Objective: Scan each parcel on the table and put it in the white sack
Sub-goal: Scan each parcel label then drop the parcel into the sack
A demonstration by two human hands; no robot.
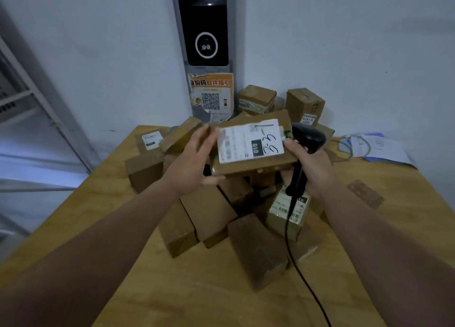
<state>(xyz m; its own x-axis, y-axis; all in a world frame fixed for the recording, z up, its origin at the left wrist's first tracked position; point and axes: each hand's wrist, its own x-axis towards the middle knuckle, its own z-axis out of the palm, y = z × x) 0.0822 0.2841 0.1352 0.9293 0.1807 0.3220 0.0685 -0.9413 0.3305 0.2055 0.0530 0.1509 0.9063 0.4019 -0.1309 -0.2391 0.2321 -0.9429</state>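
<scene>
In a white-walled corner [98,56], a yellow wooden table [172,289] carries a heap of brown cardboard boxes [209,216]. Above the heap, the left hand [194,164] grips a flat brown cardboard parcel with a white label [248,142]. Just beside it, the right hand [312,164] clasps a black corded handheld scanner [307,137]. A grey kiosk with a black screen [205,24] stands behind.

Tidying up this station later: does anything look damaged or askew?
The orange poster on the grey kiosk is torn along its top edge. The brown parcels lie jumbled on the table, many tilted. No white sack is in view.
</scene>
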